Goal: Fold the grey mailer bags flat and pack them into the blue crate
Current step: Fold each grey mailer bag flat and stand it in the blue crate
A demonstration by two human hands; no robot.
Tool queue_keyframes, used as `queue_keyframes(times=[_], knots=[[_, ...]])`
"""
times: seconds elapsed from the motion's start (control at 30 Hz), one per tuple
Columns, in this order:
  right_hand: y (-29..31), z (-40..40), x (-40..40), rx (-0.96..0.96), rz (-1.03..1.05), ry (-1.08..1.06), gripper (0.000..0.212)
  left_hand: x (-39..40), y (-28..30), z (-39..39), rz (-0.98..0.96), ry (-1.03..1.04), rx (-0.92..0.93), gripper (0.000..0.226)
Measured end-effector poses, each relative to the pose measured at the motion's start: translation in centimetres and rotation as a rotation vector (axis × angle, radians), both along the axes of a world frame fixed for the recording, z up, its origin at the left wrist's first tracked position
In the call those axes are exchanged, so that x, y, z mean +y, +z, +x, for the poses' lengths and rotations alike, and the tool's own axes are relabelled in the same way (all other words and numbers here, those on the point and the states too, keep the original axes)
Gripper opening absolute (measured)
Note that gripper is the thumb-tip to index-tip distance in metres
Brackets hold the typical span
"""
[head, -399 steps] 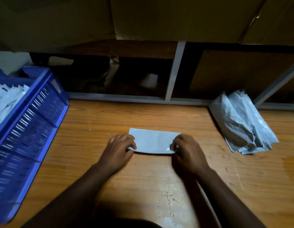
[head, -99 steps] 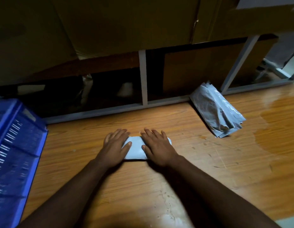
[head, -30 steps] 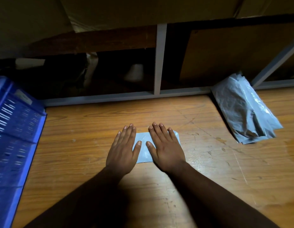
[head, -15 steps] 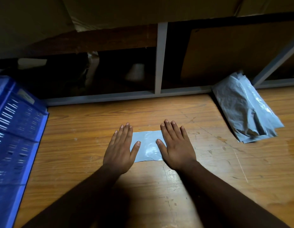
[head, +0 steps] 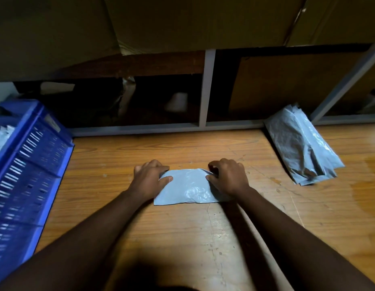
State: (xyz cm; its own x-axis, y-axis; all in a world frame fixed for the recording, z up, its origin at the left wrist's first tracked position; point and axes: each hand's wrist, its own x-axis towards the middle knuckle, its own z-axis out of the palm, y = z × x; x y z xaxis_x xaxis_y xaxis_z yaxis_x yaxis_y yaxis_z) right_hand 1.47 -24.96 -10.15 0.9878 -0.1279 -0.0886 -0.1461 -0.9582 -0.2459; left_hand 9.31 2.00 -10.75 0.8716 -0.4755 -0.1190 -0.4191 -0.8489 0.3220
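Pinching mailer bag (head: 187,189) edges w/ both hands (left (head: 147,181), right (head: 228,179)) mid-table (head: 182,238).

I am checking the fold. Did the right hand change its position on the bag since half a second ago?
Yes. The right hand went from lying flat to pinching the far right corner of the grey bag, judged against the bag's near edge on the table.

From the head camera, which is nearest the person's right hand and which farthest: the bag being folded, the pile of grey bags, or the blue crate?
From the right hand:
1. Bag being folded, under its fingers at table centre.
2. Pile of grey bags, to its right by the shelf frame.
3. Blue crate, far left, beyond the left hand.
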Motion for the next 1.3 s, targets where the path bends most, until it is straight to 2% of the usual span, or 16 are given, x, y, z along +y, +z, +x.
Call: queue_keyframes(times=[0.07,0.17,0.23,0.33,0.37,0.47,0.6,0.67,0.77,0.9,0.97,1.07,1.13,1.3], knots=[[0.6,0.4,-0.1,0.002,0.100,-0.028,0.019,-0.1,1.1,0.6,0.038,-0.037,0.019,0.030],[1.7,0.1,-0.4,-0.058,0.320,-0.072,0.005,0.7,2.5,1.7,0.000,-0.047,0.061,0.003],[3.0,-0.2,-0.5,-0.109,0.466,-0.099,0.005,1.6,3.2,2.2,-0.092,-0.004,0.141,0.004],[5.0,-0.7,-0.8,-0.189,0.667,-0.098,0.011,2.5,5.1,2.3,-0.331,0.043,0.391,0.026],[5.7,-0.9,-1.0,-0.220,0.698,-0.071,0.015,2.5,5.9,2.1,-0.364,0.025,0.412,0.024],[7.2,-1.3,-1.6,-0.337,0.745,0.014,0.019,3.0,7.7,1.9,-0.412,-0.083,0.200,0.017],[7.7,-2.6,-2.7,-0.523,0.528,0.163,0.021,4.2,8.3,0.2,-0.416,-0.174,-0.270,0.009],[6.5,-3.5,-3.0,-0.546,0.366,0.235,0.021,4.3,7.0,-1.6,-0.370,-0.180,-0.358,0.010],[2.6,-5.3,-2.8,-0.414,0.171,0.323,0.020,4.2,3.1,-5.0,-0.247,-0.171,-0.304,0.014],[-0.2,-8.1,-2.1,-0.161,0.153,0.335,0.028,4.7,-0.5,-8.2,-0.188,-0.154,-0.217,0.015],[0.3,-8.4,-1.8,-0.184,0.188,0.304,0.025,4.4,-0.4,-8.6,-0.212,-0.082,-0.247,0.016],[1.4,-7.0,0.1,-0.329,0.211,0.201,0.020,3.0,0.6,-8.0,-0.297,-0.026,-0.290,0.016],[1.1,-5.1,2.6,-0.333,0.166,0.164,0.025,1.0,0.9,-7.1,-0.319,-0.042,-0.254,0.027],[-1.9,-1.1,8.0,-0.147,0.055,0.197,0.058,-3.2,-0.2,-5.9,-0.072,0.010,-0.077,0.085]])
